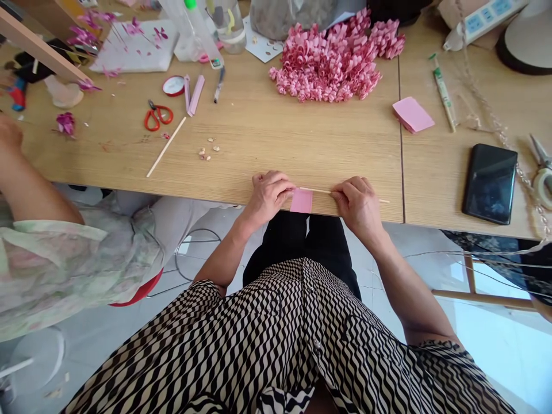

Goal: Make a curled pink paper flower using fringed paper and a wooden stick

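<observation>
At the table's front edge lies a small pink paper square [302, 201], with a thin wooden stick [319, 190] across its top edge. My left hand [271, 192] pinches the paper's upper left corner, where the stick's end is hidden by the fingers. Farther right, my right hand [356, 201] has its fingers closed round the stick, whose other end sticks out past the hand. A stack of pink paper squares [413, 114] sits to the right. Beyond my hands is a heap of curled pink paper pieces [328, 63].
Left of my hands lie another wooden stick [166, 146], red-handled scissors [158, 115], a tape roll [173, 85] and a pen [219, 85]. A black phone [490, 184] is at the right. Another person's arm [34, 172] rests at the left edge.
</observation>
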`<state>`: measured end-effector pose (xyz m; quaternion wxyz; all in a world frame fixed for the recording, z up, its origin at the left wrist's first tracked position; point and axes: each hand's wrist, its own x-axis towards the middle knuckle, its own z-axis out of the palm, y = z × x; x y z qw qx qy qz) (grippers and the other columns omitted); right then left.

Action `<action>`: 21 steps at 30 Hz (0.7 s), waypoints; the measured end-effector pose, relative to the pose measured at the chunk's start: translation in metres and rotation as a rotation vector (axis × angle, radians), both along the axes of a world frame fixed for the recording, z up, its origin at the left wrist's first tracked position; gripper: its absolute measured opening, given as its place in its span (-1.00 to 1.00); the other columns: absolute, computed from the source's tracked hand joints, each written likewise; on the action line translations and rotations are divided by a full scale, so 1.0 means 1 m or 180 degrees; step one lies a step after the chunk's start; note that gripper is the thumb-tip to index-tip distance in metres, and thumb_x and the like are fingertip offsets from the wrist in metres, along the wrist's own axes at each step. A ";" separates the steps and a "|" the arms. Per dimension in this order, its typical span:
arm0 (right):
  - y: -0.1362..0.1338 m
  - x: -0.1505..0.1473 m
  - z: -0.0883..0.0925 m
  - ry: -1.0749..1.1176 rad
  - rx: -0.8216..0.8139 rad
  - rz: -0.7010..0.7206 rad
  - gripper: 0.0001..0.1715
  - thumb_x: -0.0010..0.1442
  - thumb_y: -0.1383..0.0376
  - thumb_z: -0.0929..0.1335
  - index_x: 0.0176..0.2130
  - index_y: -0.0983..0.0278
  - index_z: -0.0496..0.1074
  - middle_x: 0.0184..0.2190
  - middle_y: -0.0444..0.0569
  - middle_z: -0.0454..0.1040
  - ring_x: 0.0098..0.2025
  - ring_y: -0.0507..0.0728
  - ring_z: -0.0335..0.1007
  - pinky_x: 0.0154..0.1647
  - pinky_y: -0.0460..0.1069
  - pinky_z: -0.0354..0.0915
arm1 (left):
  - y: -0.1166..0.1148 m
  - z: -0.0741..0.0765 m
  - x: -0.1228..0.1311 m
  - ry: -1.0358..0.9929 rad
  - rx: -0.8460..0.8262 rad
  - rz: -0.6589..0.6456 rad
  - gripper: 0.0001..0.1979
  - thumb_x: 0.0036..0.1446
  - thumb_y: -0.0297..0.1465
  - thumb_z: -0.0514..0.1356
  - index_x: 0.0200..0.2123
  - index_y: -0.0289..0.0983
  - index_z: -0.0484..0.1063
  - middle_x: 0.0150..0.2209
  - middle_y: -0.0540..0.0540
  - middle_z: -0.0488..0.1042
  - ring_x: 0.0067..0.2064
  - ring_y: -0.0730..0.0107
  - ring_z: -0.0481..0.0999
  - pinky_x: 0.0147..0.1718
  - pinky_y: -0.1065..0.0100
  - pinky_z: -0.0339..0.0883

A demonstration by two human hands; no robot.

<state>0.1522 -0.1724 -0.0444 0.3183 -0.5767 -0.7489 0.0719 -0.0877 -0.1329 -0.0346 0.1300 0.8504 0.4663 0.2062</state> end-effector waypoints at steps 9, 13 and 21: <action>-0.004 -0.006 0.008 -0.0212 -0.0061 0.0062 -0.72 0.31 0.29 0.22 -0.31 0.27 0.47 -0.31 0.07 0.45 -0.23 0.18 0.27 -0.19 0.09 0.29 | -0.001 -0.005 -0.002 -0.0201 0.0137 0.0018 -0.85 0.27 -0.33 0.18 -0.16 -0.17 0.54 -0.13 -0.06 0.55 -0.04 0.29 0.48 0.00 0.18 0.10; -0.005 -0.013 0.010 -0.0392 -0.0149 0.0021 -0.74 0.31 0.31 0.22 -0.30 0.26 0.47 -0.29 0.07 0.45 -0.21 0.19 0.24 -0.21 0.08 0.26 | 0.000 -0.008 -0.002 -0.0295 0.0210 0.0050 -0.87 0.26 -0.33 0.20 -0.20 -0.19 0.54 -0.14 -0.06 0.56 -0.05 0.30 0.50 0.00 0.18 0.10; -0.002 -0.018 0.005 -0.0447 -0.0092 0.0001 -0.74 0.31 0.32 0.23 -0.31 0.25 0.47 -0.31 0.06 0.44 -0.23 0.17 0.24 -0.22 0.07 0.25 | 0.000 -0.010 -0.002 -0.0323 0.0290 0.0007 -0.87 0.27 -0.34 0.19 -0.20 -0.19 0.54 -0.16 -0.06 0.56 -0.06 0.30 0.50 0.00 0.18 0.10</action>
